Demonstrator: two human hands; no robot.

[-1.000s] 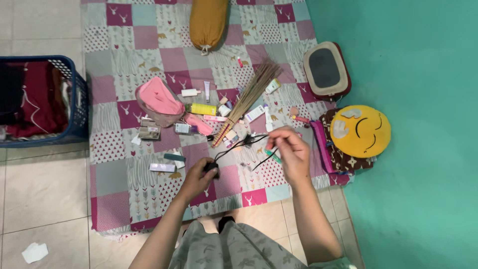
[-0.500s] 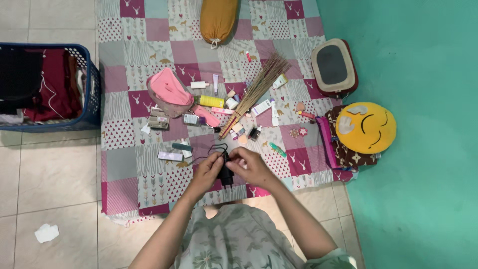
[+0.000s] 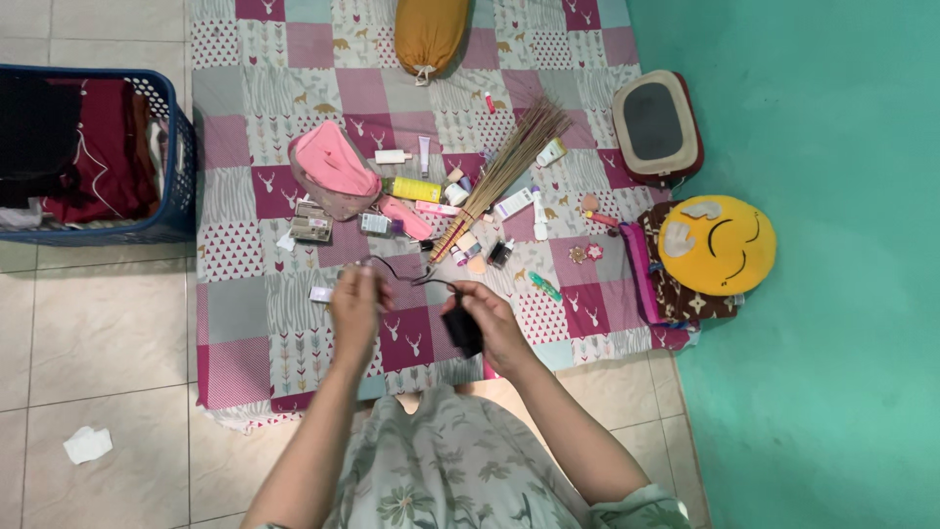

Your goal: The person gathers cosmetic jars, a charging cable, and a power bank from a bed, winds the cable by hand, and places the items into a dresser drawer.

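My right hand (image 3: pixel 494 318) grips a black charger block (image 3: pixel 462 328) over the near edge of a patchwork quilt (image 3: pixel 245 304). My left hand (image 3: pixel 354 306) pinches the charger's thin black cable (image 3: pixel 406 277), which runs in a slack arc between the two hands. Just beyond my hands lie several small cosmetic tubes and boxes, a stick broom (image 3: pixel 499 176) and a pink pouch (image 3: pixel 333 171).
A blue laundry basket (image 3: pixel 181 157) with dark and red clothes stands at the left on the tile floor. A yellow round cushion (image 3: pixel 717 245) and a maroon-rimmed case (image 3: pixel 654 127) lie at the right by the teal mat. An orange bolster (image 3: pixel 429 34) lies at the top. A crumpled tissue (image 3: pixel 86 444) lies near-left.
The charger block passed from my left hand to my right. My hands came together, then my left hand drew away leftward along the cable.
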